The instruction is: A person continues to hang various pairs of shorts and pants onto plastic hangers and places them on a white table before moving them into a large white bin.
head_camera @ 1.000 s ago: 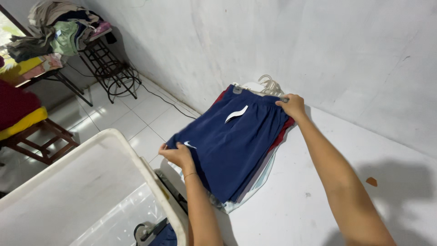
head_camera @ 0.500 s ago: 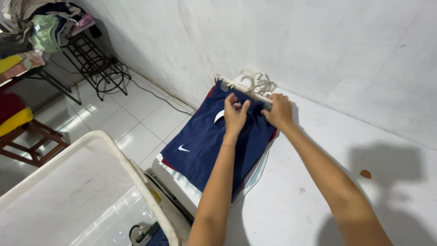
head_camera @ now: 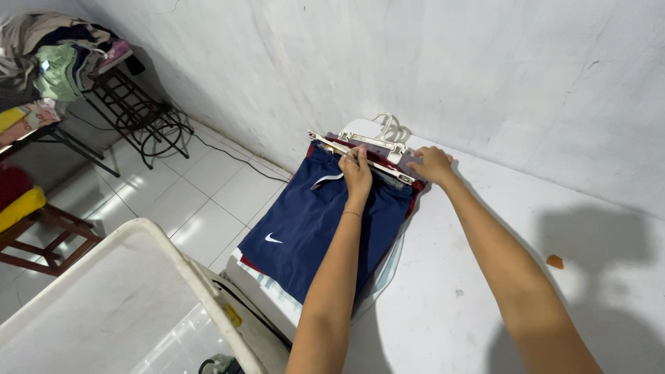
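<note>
Shorts of dark blue cloth [head_camera: 318, 225] lie flat on the white surface [head_camera: 478, 291], long way running from the near edge toward the wall, with the left hand [head_camera: 357, 170] pinching their waistband and the right hand [head_camera: 431, 165] pressing flat beside the white plastic hangers [head_camera: 377, 142].

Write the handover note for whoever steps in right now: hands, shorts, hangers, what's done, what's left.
Left hand: flat on the waistband of the navy shorts, fingers at the clip hanger.
Right hand: pressing the hanger's far end; grip unclear.
Shorts lie on top of a pile of garments on the white counter, white hangers bunched by the wall.
Done: shorts laid flat, hanger lined up at the waistband.
Left: whether the clips are fastened cannot be seen.
</note>
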